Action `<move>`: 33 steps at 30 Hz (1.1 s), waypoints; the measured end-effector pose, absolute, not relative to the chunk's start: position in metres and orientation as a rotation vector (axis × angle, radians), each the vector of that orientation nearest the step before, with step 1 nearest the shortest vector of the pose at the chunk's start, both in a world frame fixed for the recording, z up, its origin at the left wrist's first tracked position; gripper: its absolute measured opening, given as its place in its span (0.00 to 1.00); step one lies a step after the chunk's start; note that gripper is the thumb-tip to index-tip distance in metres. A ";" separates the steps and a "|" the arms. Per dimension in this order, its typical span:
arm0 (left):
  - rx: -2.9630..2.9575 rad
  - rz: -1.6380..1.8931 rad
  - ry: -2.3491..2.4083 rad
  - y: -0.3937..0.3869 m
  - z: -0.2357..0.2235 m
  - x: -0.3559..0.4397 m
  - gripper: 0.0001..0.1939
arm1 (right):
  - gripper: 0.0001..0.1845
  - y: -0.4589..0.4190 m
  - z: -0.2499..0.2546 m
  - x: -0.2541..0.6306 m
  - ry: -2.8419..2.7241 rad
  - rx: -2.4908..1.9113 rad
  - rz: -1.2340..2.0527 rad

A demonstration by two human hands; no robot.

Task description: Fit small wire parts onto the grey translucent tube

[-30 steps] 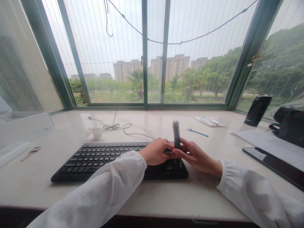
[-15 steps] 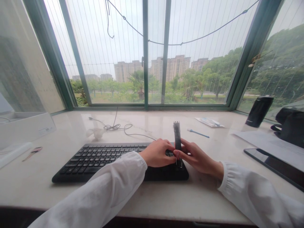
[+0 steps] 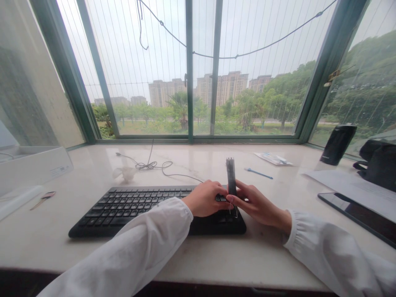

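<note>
A slim dark keycap puller stands upright over the right part of the black keyboard, its thin wire prongs reaching down towards the keys. My right hand is shut on its lower handle, thumb and fingers pinching it. My left hand lies over the keys right beside the puller, with its fingertips against the keys. Nothing shows in it. White sleeves cover both forearms, and my hands hide the keys under the prongs.
The keyboard sits on a pale marble sill below a large window. A white cable, a blue pen, a black flask, a dark tablet and a white box stand around it.
My hands and the puller hold nearly the same pose. The whole scene has shifted slightly in view, with the keyboard a little further right.
</note>
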State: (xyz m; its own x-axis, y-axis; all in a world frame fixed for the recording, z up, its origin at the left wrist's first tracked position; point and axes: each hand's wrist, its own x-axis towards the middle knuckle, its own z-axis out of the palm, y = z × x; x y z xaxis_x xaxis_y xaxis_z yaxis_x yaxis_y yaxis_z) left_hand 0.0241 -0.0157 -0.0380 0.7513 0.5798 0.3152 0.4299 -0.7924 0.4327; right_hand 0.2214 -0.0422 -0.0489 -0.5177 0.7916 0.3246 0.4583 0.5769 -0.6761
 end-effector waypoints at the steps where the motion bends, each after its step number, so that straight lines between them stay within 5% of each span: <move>1: 2.616 0.628 0.781 -0.016 -0.038 0.024 0.08 | 0.21 -0.042 -0.049 0.222 -2.189 -0.996 0.689; 33: 2.723 0.498 0.760 -0.013 -0.036 0.022 0.12 | 0.21 -0.042 -0.050 0.224 -2.205 -0.982 0.671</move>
